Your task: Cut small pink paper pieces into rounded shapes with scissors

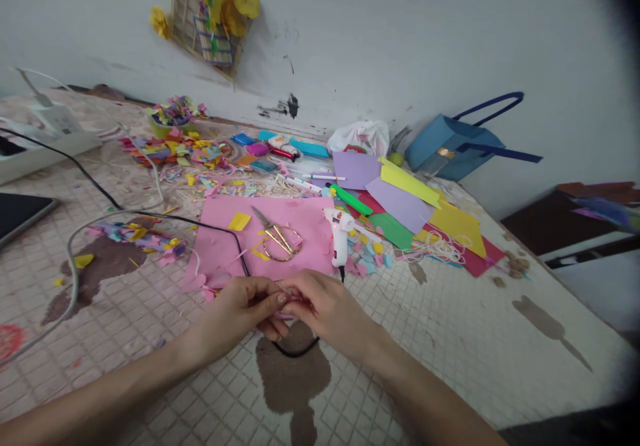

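My left hand (245, 309) and my right hand (333, 313) meet at the near edge of the pink sheet. Between their pinched fingertips is a small pink piece (286, 311), mostly hidden; it looks like paper. Just beyond them, gold-handled scissors (278, 241) lie on the pink sheet (215, 233), beside a yellow paper scrap (239, 221). A white glue gun (341, 236) rests at the sheet's right edge. Its black cord (295, 353) loops beneath my hands.
Coloured paper sheets (400, 206) and white string (440, 249) lie to the right. Paper scraps (190, 149) spread around a green pot (173, 128) at the back left. A grey cable (75, 266) crosses the left side near a power strip (45, 153). A blue bag (450, 146) stands by the wall.
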Motion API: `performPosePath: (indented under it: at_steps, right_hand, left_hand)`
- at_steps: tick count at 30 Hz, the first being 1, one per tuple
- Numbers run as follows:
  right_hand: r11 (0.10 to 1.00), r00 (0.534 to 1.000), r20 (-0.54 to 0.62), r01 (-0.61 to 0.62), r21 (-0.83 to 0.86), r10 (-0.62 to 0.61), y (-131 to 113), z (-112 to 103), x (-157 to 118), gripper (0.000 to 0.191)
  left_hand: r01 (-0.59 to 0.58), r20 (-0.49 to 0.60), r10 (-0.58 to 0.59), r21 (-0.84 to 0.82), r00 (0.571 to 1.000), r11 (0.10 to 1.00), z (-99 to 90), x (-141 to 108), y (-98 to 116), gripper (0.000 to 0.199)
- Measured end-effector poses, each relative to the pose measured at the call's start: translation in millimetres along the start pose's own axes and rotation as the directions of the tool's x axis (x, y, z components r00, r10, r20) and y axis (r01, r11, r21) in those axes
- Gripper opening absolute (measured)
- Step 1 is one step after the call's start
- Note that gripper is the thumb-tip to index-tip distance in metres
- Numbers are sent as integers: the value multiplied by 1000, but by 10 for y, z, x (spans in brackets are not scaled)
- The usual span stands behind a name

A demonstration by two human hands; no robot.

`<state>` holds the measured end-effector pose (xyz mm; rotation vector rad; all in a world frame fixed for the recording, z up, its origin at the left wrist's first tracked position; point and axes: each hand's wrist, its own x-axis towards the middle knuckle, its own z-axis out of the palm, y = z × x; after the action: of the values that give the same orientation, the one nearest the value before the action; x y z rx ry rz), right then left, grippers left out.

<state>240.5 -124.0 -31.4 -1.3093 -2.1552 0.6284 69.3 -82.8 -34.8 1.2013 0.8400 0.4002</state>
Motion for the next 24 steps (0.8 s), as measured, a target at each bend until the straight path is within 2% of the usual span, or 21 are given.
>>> performPosePath:
  at_steps: [3, 5, 7, 15, 20, 24]
  right_hand:
    - [958, 988, -72, -112, 264, 135, -16, -20, 11, 13]
    - [897, 977, -45, -173, 407, 209, -6, -19, 16, 8]
    - [852, 968, -5, -220, 475, 252, 15, -3, 20, 8]
    - [785, 939, 5, -290, 547, 344, 64, 29, 57, 15]
    - [724, 934, 25, -293, 625, 357, 87, 27, 59, 19]
    - [798, 951, -23, -245, 550, 308, 101, 56, 41, 13]
  left_hand:
    - [8, -33, -10, -54, 999, 999, -17, 3, 32, 21]
    - [6, -51, -10, -71, 999, 997, -17, 4, 47, 19]
    - [6, -60, -11, -78, 998, 997, -10, 4, 52, 19]
    - [-7, -94, -1, -86, 996, 996, -18, -1, 36, 23]
    - [6, -94, -14, -82, 995, 997, -34, 3, 28, 21]
    - [-6, -104, 0, -55, 995, 998, -29, -6, 29, 19]
